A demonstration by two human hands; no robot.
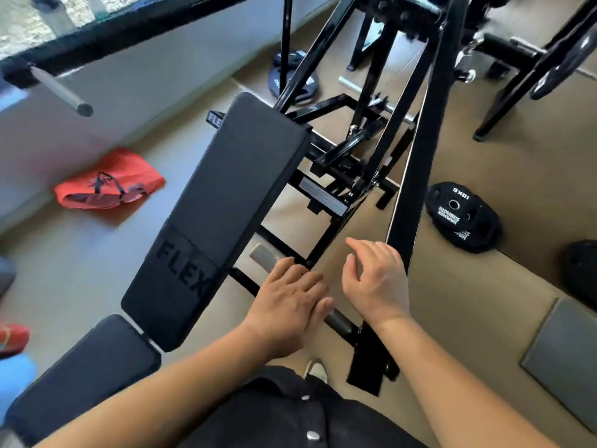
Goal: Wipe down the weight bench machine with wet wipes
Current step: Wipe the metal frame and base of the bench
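Observation:
The weight bench has a black back pad [226,195] printed "FLEX" and a black seat pad [87,367] at the lower left. A grey handle bar [262,254] juts from the black frame [416,189] just right of the back pad. My left hand [287,305] lies across this bar with its fingers fairly straight, covering the bar's middle. My right hand [374,279] hovers just to the right of it, fingers relaxed and spread, holding nothing. No wet wipe shows; whether one lies under my left hand is hidden.
A red bag [106,185] lies on the floor left of the bench. Black weight plates [462,215] sit on the floor at the right, more plates [292,76] at the back. A grey mat [565,350] lies at the lower right. A silver bar end [61,92] sticks out at the upper left.

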